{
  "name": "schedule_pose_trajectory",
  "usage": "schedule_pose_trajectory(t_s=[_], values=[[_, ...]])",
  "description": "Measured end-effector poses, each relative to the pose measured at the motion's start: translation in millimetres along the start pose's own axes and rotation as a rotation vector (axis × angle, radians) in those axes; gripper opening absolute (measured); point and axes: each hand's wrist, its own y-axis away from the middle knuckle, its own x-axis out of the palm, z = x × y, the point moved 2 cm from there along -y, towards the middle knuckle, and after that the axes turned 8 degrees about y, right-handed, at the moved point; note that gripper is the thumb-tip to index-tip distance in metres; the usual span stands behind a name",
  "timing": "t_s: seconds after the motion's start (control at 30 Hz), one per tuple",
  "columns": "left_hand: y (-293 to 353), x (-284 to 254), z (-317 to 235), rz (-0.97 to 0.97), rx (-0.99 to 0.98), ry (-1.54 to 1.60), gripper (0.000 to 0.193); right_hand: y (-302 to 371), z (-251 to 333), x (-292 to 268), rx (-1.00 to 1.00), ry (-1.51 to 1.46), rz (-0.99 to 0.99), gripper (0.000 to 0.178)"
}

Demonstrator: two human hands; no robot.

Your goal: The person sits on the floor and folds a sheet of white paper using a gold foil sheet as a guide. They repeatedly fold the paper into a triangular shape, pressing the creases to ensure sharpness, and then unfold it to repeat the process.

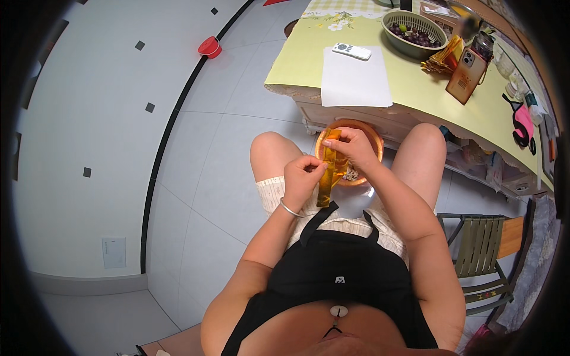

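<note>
A shiny folded strip of gold paper point(325, 193) stretches between my two hands, above my lap. Its lower part hangs down past my left hand point(304, 177), whose thumb and fingers pinch the strip near its middle. Higher up, the fingers of my right hand point(352, 147) close on the upper end. Below them, between my knees, sits a round orange-brown tub point(377, 140) with more gold paper and some small mixed bits in it. My hands hide part of the tub.
Ahead stands a table with a yellow-green cloth point(285, 68). On it are white paper point(356, 83), a remote control point(352, 51), a basket of grapes point(389, 35), folded gold paper pieces point(442, 59) and a propped phone point(467, 76). A folding chair point(477, 246) stands at right; a red bucket point(209, 47) by the wall.
</note>
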Motion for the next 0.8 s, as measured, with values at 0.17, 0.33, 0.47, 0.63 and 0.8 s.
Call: schedule_pose_trajectory(t_s=[0.17,0.33,0.47,0.63,0.8], values=[[1.1,1.4,-2.4,0.039,0.011,-0.052,0.007,-1.6,2.3,-3.5,-0.042,-0.02,-0.04,0.014],[1.7,0.4,1.4,0.062,0.027,-0.075,0.006,-3.3,1.4,-11.9,-0.062,0.018,-0.033,0.017],[1.2,2.6,-1.4,0.079,0.056,-0.085,0.007,-4.8,-0.6,-15.7,-0.018,-0.07,-0.021,0.02],[0.3,1.1,-6.7,-0.014,0.069,-0.084,0.008,-4.9,8.1,-6.8,-0.019,-0.037,0.093,0.018],[-3.6,-0.3,-7.4,-0.023,0.074,-0.082,0.009,-7.6,-15.7,-8.4,0.062,0.098,0.164,0.021]])
